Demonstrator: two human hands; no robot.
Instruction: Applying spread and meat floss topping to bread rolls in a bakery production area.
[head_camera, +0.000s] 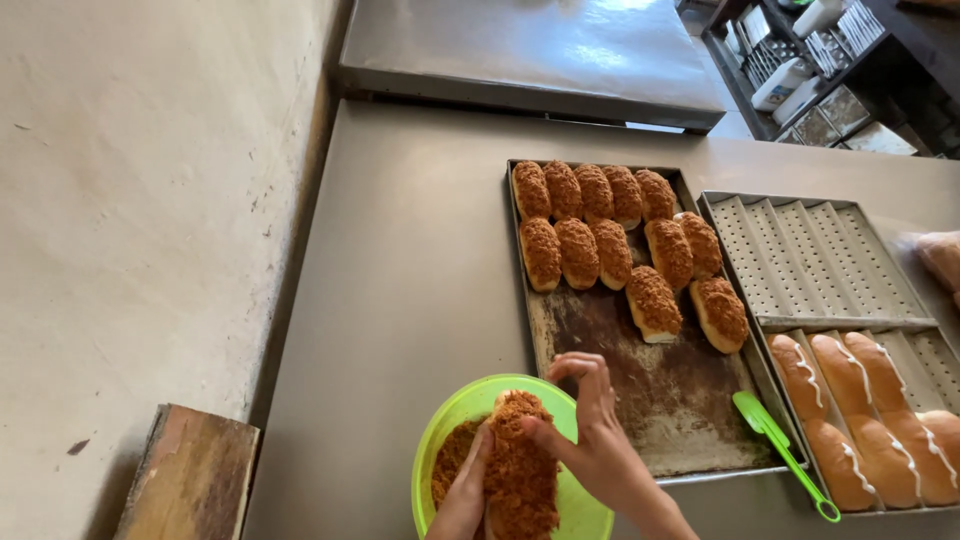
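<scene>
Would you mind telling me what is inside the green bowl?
The green bowl holds brown shredded topping on its left side. The coated bun and both hands, left and right, cover the middle, so its bottom is hidden.

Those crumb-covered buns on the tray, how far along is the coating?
Done: eleven coated buns lie on the flat tray. In hand: both hands, left hand and right hand, press one bun into brown crumbs over the green bowl. Left: several plain buns with white drizzle wait in the ridged tray, uncoated.
</scene>
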